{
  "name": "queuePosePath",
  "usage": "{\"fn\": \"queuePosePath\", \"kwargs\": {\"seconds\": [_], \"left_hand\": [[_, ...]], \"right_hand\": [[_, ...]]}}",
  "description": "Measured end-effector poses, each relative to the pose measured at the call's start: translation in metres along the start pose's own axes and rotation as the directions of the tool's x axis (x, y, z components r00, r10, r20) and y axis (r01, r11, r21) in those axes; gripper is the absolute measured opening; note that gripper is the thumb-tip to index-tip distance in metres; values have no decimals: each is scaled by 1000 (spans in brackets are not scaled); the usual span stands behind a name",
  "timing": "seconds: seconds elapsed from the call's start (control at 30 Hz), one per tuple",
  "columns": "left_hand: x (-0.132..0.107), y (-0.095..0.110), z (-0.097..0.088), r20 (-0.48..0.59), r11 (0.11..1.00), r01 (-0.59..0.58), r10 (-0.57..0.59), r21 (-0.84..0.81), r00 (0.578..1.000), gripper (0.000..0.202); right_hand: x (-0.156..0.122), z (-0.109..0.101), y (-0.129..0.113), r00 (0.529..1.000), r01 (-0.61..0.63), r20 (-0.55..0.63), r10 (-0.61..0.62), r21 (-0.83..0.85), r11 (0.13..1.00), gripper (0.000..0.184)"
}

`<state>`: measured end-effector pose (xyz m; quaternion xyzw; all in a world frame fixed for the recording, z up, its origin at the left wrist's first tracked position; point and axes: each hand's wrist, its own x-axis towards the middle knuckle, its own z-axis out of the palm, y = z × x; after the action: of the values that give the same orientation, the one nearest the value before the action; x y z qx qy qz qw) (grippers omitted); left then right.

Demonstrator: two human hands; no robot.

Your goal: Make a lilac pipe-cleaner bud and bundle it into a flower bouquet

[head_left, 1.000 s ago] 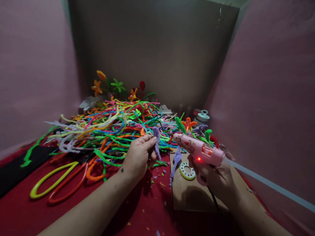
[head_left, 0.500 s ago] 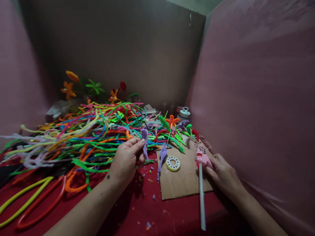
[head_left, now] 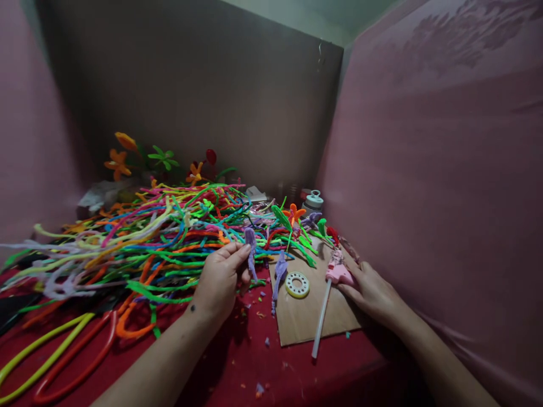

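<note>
My left hand [head_left: 220, 277] pinches a purple pipe-cleaner piece [head_left: 251, 249] between thumb and fingers, held upright just in front of the big pile of coloured pipe cleaners [head_left: 139, 237]. My right hand [head_left: 371, 291] rests on the cardboard sheet [head_left: 305, 319], its fingers against the handle of the pink glue gun [head_left: 337, 268], which lies on the sheet with its white glue stick [head_left: 320, 322] pointing toward me. A second purple piece [head_left: 279, 271] and a round yellow-white tape ring [head_left: 297, 284] lie on the cardboard between my hands.
Finished pipe-cleaner flowers [head_left: 139, 158] stand at the back left against a brown board [head_left: 190, 96]. A small bottle [head_left: 313, 202] stands at the back right. Yellow and orange-handled scissors [head_left: 63, 350] lie at the front left on the red cloth [head_left: 254, 367]. Pink walls close both sides.
My right hand has brought the glue gun down from mid-air and laid it on the cardboard. My left hand keeps holding the purple piece. The view has shifted to the right.
</note>
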<state>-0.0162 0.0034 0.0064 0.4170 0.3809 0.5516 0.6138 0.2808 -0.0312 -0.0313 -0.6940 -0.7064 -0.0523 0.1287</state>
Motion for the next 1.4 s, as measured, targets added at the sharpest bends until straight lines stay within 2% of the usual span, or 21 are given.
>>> {"fn": "queuePosePath", "kwargs": {"seconds": [0.1,0.17,0.23,0.27,0.33,0.43,0.47,0.6,0.83,0.9,1.0,1.1,1.17,1.23,1.3,1.4], "left_hand": [[-1,-1,0,3,1000,-6,6,4,1000,23],[-1,-1,0,8,1000,-10,10,4,1000,22],[0,-2,0,17,1000,-20,20,9,1000,22],[0,-3,0,20,1000,-25,25,13,999,22],[1,-3,0,27,999,-36,36,22,999,22],[1,-4,-1,29,999,-44,43,27,999,22],[1,-4,-2,28,999,-46,45,28,999,22],[2,-5,-2,33,998,-58,58,21,998,23],[-1,-1,0,20,999,-28,28,17,999,24],[-2,-1,0,22,1000,-6,6,16,1000,25],[-1,-3,1,31,999,14,-14,31,999,26],[-1,-4,2,74,999,40,-41,17,996,23],[-1,-4,4,113,998,56,-53,-24,992,19],[-2,-3,5,150,995,65,-53,-75,987,17],[-3,-2,5,186,989,72,-46,-133,981,15],[-5,-2,5,248,973,102,-48,-207,968,10]], "right_hand": [[0,-10,-15,991,79,-110,-82,-29,996,41],[3,-18,-34,977,144,-163,-137,32,989,27],[9,-25,-59,957,273,-150,-249,165,948,22],[13,-26,-72,949,315,-105,-298,244,917,20],[20,-26,-99,944,315,-11,-331,335,888,18],[30,-18,-127,974,216,14,-227,261,941,26],[33,-14,-133,974,219,-4,-224,231,948,28],[40,1,-139,972,235,-39,-234,292,927,17],[45,11,-121,989,143,-99,-109,474,869,11],[46,9,-117,990,119,-131,-46,636,763,9],[47,2,-116,989,103,-139,48,890,445,5],[47,-3,-119,991,105,-116,70,984,144,19],[46,-6,-123,995,94,-93,37,996,-5,29],[45,-8,-127,998,62,-65,-23,992,-109,36],[43,-11,-130,997,39,-51,-66,985,-166,40],[41,-13,-135,991,52,-70,-114,987,-154,46]]}}
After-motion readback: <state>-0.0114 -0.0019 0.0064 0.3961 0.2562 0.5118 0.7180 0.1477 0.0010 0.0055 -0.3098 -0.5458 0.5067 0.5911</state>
